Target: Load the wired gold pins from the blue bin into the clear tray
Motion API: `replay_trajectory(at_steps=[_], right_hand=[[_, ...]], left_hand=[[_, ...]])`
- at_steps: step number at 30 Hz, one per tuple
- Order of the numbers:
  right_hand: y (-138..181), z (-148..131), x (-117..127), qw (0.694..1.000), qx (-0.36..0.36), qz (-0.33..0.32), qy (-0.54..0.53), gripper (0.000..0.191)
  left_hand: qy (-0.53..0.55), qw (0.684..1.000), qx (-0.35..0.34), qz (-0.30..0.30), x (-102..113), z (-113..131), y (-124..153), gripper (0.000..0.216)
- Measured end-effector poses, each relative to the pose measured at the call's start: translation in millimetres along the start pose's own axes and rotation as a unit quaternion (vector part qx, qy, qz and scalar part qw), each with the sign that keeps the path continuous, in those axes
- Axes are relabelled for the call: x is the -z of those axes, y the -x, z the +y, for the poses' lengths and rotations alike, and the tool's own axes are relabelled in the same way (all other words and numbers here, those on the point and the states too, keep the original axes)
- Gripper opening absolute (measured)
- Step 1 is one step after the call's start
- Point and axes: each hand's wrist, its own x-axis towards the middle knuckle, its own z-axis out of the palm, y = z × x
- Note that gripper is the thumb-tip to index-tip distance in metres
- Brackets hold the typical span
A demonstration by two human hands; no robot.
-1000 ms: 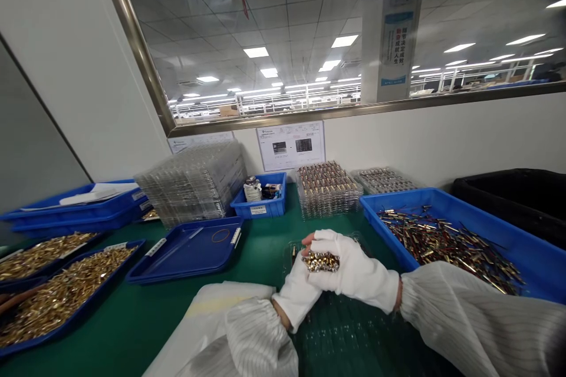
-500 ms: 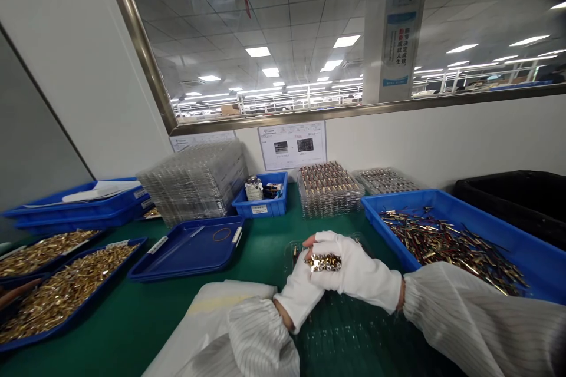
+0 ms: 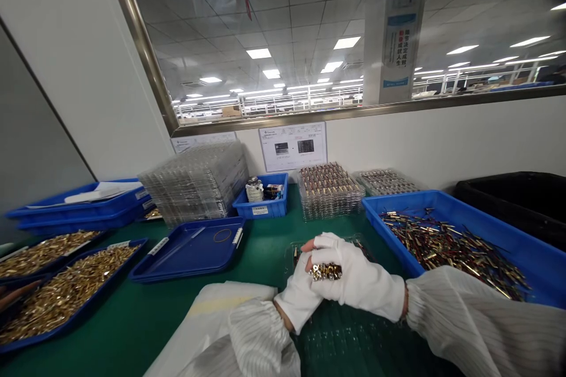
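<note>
My right hand, in a white glove with bare fingertips, is closed around a bundle of small metal pins. Their round gold and silver ends face me. Pressed against it from the left, my left hand is closed on the same bundle, and its fingers are partly hidden. Beneath both hands lies a clear plastic tray on the green table, with some pins showing at its far edge. A blue bin to the right holds many loose pins, some with red parts.
Blue trays of gold parts stand at the left, where another person's hand reaches in. Empty clear trays are stacked behind flat blue trays. Filled trays and a small blue box stand at the back.
My right hand has shifted very slightly around the bundle, its finger now lying lower at the left end. The bundle stays between both hands.
</note>
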Motion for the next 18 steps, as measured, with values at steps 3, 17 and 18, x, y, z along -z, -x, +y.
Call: replay_trajectory(at_steps=[3,17,18], right_hand=[[0.1,0.8,-0.7,1.000,-0.012,0.004,-0.022,0.019],[-0.8,4.2,-0.7,0.999,-0.030,-0.015,-0.021,0.016],[-1.0,3.7,-0.5,0.999,-0.029,-0.017,-0.021,0.016]], left_hand=[[-0.029,0.999,-0.017,0.005,0.6,-5.0,-1.1,0.013],[-0.076,0.996,-0.031,0.021,5.6,-28.1,-3.8,0.016],[-0.077,0.996,-0.031,0.025,5.8,-27.6,-3.5,0.018]])
